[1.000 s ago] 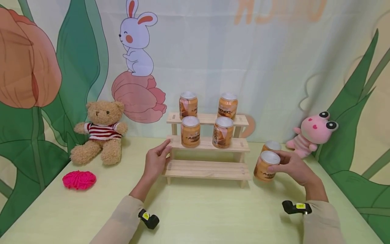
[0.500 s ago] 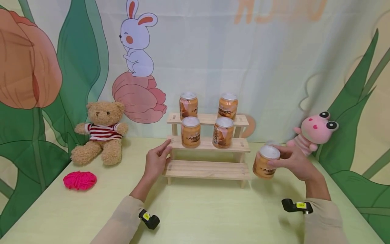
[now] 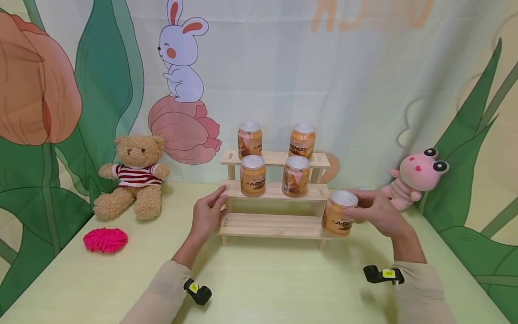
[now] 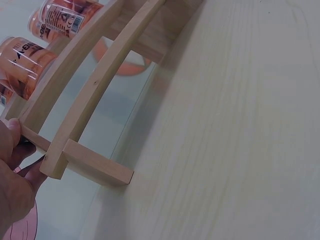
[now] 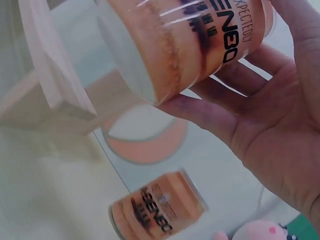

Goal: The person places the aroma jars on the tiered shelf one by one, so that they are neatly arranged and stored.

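My right hand (image 3: 376, 211) grips an orange can (image 3: 339, 213) with a silver lid, holding it upright off the table by the right end of the bottom step. In the right wrist view the fingers wrap round this can (image 5: 200, 45), apart from the wood. My left hand (image 3: 207, 213) holds the left end of a three-step wooden shelf (image 3: 275, 225), thumb and fingers at its edge in the left wrist view. Two like cans stand on the top step, one at left (image 3: 250, 141); two more stand on the middle step, one at right (image 3: 296, 177).
Another orange can (image 5: 155, 207) stands on the table behind my right hand, mostly hidden in the head view. A pink plush frog (image 3: 421, 175) sits at far right. A teddy bear (image 3: 139, 175) and pink yarn (image 3: 106, 239) lie left on the pale table (image 3: 259, 288).
My right hand has lifted the can off the table and carried it left to the right end of the bottom step. My left hand has stayed at the shelf.
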Demonstrator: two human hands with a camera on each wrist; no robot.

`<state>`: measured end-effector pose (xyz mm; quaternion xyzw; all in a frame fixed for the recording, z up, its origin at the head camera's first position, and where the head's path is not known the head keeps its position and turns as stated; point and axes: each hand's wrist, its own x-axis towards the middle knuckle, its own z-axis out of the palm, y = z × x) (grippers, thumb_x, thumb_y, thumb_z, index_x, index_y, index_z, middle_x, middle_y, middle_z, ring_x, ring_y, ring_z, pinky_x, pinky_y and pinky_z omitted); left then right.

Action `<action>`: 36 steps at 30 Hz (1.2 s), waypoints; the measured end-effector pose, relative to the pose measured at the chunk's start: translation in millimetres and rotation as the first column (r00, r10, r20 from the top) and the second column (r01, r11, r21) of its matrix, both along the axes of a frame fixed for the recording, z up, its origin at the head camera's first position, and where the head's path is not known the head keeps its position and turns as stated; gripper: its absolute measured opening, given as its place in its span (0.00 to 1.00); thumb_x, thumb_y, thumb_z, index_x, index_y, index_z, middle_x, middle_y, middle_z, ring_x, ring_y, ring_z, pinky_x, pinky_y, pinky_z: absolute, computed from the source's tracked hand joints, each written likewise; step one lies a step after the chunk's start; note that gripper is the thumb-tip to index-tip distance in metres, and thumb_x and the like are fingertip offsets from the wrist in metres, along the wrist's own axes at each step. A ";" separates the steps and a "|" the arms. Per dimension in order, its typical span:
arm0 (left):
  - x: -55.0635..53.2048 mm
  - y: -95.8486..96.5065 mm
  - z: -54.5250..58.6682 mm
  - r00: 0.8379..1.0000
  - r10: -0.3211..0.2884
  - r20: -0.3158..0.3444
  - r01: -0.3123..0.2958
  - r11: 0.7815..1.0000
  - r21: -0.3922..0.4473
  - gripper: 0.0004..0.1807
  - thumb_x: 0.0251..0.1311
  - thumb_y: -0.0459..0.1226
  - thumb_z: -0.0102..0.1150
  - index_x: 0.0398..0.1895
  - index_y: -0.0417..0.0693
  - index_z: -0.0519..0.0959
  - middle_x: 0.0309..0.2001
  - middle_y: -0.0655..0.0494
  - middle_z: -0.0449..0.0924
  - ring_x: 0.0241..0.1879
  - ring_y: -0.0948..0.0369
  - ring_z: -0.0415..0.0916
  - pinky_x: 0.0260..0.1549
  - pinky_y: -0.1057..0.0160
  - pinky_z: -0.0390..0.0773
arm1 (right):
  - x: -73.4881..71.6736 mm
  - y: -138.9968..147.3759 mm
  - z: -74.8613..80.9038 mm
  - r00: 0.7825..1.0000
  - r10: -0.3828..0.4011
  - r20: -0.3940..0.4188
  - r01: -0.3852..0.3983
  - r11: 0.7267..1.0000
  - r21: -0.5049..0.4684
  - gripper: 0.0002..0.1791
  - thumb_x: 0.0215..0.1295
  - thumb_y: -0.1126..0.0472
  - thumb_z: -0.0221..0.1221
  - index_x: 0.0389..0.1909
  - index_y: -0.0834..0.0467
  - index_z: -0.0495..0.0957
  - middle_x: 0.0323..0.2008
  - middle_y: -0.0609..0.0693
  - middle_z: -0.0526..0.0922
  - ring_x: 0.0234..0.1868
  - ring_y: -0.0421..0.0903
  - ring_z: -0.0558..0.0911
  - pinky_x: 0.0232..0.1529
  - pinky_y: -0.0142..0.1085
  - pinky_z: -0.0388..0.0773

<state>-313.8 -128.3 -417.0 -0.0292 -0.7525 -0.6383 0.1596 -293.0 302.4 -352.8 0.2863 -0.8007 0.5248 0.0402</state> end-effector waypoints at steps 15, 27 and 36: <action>-1.6 -0.6 0.1 1.000 -0.003 -0.003 0.003 1.000 0.002 0.20 0.71 0.38 0.57 0.65 0.51 0.78 0.60 0.48 0.79 0.55 0.58 0.77 0.42 0.65 0.84 | -0.8 -55.8 1.0 0.999 0.050 0.007 -0.049 0.995 -0.085 0.23 0.59 0.71 0.68 0.56 0.69 0.80 0.43 0.51 0.87 0.41 0.46 0.84 0.38 0.39 0.87; -1.8 0.6 -1.9 1.000 -0.004 0.009 0.004 1.000 0.001 0.21 0.71 0.38 0.58 0.65 0.51 0.78 0.60 0.49 0.79 0.54 0.59 0.78 0.41 0.66 0.84 | 1.4 -95.2 -10.6 0.994 0.087 0.066 -0.084 0.995 -0.047 0.23 0.61 0.63 0.71 0.58 0.59 0.82 0.49 0.55 0.86 0.47 0.51 0.84 0.44 0.41 0.86; -0.5 0.2 -1.0 1.000 -0.009 -0.003 0.009 1.000 0.015 0.20 0.71 0.38 0.58 0.65 0.51 0.78 0.60 0.49 0.79 0.55 0.59 0.77 0.41 0.65 0.84 | -2.9 -124.2 -24.9 1.000 0.029 -0.002 -0.029 0.999 -0.033 0.27 0.60 0.58 0.72 0.60 0.59 0.80 0.49 0.52 0.86 0.49 0.48 0.84 0.48 0.40 0.84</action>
